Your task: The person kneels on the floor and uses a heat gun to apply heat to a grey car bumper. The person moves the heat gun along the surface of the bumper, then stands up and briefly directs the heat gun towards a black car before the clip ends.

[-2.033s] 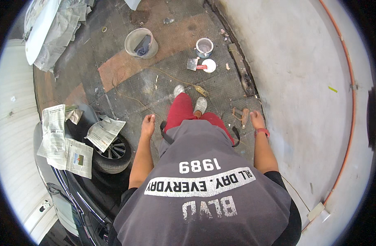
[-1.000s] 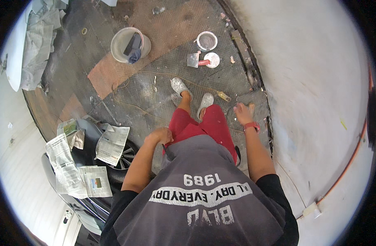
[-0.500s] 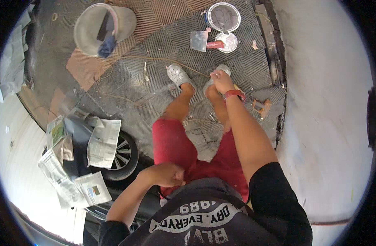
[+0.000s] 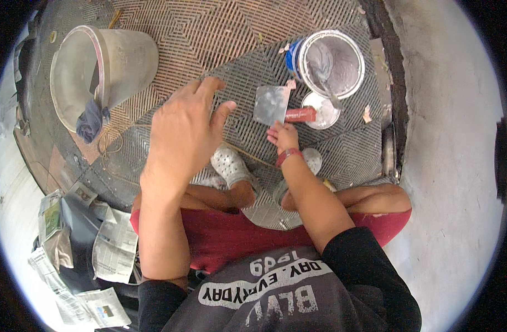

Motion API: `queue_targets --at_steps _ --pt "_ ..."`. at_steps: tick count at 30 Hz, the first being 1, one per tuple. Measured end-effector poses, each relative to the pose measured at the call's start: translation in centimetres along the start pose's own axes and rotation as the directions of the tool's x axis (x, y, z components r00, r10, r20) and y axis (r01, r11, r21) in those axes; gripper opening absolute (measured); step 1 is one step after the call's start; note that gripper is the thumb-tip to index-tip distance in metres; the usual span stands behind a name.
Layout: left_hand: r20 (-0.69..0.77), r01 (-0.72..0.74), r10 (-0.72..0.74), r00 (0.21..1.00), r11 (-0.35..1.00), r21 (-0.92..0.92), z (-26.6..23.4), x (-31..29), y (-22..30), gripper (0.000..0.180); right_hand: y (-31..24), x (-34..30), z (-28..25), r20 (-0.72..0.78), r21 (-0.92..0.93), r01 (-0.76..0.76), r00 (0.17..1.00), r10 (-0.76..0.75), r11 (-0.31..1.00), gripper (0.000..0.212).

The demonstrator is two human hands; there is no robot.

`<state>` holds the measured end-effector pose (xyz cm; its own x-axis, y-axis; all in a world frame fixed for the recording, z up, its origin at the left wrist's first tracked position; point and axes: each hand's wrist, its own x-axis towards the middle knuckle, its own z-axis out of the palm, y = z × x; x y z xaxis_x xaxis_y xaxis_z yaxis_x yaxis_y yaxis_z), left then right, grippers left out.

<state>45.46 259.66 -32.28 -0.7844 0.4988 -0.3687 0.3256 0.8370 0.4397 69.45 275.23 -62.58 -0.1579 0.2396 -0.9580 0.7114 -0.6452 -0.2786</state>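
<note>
Raised over the floor mat, my left hand (image 4: 186, 133) is empty, its thumb and fingers apart. My right hand (image 4: 284, 136) reaches down to the lower edge of a flat grey metal plate (image 4: 270, 105); its fingers are slightly spread, and I cannot tell whether they touch the plate. Beside the plate, a red tube (image 4: 301, 114) lies partly over a round white lid (image 4: 327, 117) smeared with pale paste. Behind these stands a blue and white can (image 4: 360, 69) with grey putty inside and a putty knife (image 4: 322, 77) leaning in it.
At the left, a translucent bucket (image 4: 129, 58) has a dark blue cloth (image 4: 89, 122) over its rim. Newspaper sheets (image 4: 114, 246) hang on dark car parts at the lower left. A pale car panel (image 4: 447, 166) runs along the right. My crocs (image 4: 229, 166) stand on the ribbed mat.
I have gone from standing to a squat, so the can, plate and bucket look closer. My left hand has moved up and forward from my waist; my right hand has come near the plate.
</note>
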Motion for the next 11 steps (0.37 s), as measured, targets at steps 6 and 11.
queue_targets --at_steps 6,11 --pt "-0.037 0.041 -0.036 0.999 0.988 0.146 1.2 3.7 -3.9 0.044 -4.4 -5.8 3.7 0.175 -0.068 0.135 0.977 -0.121 0.989 0.014" --pt "-0.284 0.193 -0.180 0.942 0.981 0.019 -1.5 6.1 -5.0 0.060 -16.2 -16.0 6.6 0.426 -0.076 0.495 0.801 -0.421 0.865 0.019"
